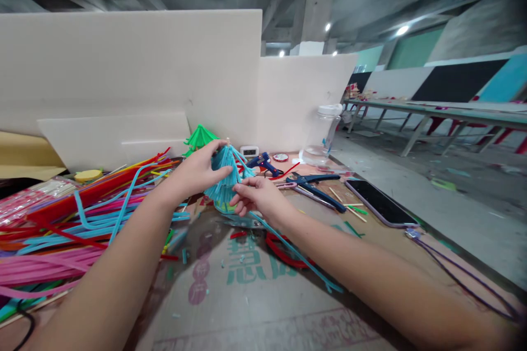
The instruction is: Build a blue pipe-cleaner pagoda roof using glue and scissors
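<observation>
A tiered, roof-shaped piece made of light blue pipe cleaners (229, 163) stands over the cardboard, a pale stick tip poking out of its top. My left hand (206, 169) grips its upper tier from the left, thumb in front and fingers behind. On the right side of the piece, my right hand (261, 196) is closed, thumb and index finger pinched at a blue strand. From beneath that hand a long blue pipe cleaner (297, 254) trails down to the right. Scissors (242, 222) with red handles lie under the piece, partly hidden by my right hand and arm.
Many colored pipe cleaners (94, 225) are heaped at left. Behind are a green roof-shaped piece (200, 136), a small white digital clock (249, 151) and a blue glue gun (267, 164). Dark-handled pliers (315, 189), a phone (381, 202) and a clear plastic jar (321, 136) are at right.
</observation>
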A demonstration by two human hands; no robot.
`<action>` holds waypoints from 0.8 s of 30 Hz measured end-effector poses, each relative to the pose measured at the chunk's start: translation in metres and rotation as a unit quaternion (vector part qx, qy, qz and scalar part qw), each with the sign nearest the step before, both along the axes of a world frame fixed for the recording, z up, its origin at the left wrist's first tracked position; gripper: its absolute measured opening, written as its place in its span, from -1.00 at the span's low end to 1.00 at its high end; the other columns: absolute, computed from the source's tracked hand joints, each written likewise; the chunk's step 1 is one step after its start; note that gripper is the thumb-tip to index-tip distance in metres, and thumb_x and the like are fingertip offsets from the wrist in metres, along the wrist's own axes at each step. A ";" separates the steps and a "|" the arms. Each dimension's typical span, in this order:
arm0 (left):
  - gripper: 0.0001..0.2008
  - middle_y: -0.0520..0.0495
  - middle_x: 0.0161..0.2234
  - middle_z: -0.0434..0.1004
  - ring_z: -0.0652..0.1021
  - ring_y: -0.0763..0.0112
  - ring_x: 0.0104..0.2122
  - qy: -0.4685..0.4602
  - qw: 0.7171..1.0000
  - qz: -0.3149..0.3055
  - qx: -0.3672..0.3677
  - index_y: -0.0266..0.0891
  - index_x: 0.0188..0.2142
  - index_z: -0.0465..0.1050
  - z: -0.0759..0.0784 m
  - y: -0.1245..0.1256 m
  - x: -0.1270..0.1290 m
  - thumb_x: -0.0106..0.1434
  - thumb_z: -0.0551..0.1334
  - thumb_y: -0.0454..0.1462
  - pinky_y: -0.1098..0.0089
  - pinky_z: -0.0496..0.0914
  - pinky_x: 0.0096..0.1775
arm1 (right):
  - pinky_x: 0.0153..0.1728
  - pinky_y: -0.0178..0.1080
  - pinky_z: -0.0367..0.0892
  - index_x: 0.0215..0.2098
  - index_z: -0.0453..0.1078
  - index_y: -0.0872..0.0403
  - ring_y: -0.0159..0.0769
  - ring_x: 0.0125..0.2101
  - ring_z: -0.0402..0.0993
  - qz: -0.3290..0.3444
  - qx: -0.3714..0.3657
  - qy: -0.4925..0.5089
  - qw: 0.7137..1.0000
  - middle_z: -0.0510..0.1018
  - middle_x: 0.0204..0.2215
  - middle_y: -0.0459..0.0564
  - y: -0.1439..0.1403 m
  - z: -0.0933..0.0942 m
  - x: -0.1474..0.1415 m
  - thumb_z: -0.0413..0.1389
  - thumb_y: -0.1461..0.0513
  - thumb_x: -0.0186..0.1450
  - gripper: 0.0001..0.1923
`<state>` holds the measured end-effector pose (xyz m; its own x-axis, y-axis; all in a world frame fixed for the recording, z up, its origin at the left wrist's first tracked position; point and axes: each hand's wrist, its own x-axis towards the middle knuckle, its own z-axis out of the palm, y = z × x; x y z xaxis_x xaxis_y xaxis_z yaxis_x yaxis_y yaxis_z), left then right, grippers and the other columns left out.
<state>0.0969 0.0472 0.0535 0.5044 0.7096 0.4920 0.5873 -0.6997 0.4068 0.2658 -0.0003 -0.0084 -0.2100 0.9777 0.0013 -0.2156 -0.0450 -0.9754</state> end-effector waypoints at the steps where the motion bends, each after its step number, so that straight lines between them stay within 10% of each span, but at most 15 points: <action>1: -0.44 -0.20 0.11 0.41 0.46 0.11 0.06 0.002 1.000 0.006 0.002 -0.24 0.14 0.25 0.000 0.000 0.001 0.17 0.22 -0.12 0.15 0.33 0.08 | -0.66 -0.42 0.39 -0.45 0.31 0.14 -0.43 -0.68 0.47 0.001 0.001 0.001 1.000 0.57 -0.62 -0.05 0.000 0.000 0.000 0.10 0.33 0.33 -0.83; 24: -0.45 -0.20 0.02 0.46 0.50 0.13 -0.02 -0.016 0.998 0.043 0.039 -0.25 0.10 0.24 -0.008 0.005 0.006 0.18 0.22 -0.06 0.18 0.37 0.01 | -0.66 -0.42 0.38 -0.41 0.33 0.12 -0.43 -0.68 0.46 0.013 0.019 -0.015 1.000 0.55 -0.63 -0.09 0.008 -0.007 0.004 0.18 0.26 0.28 -0.87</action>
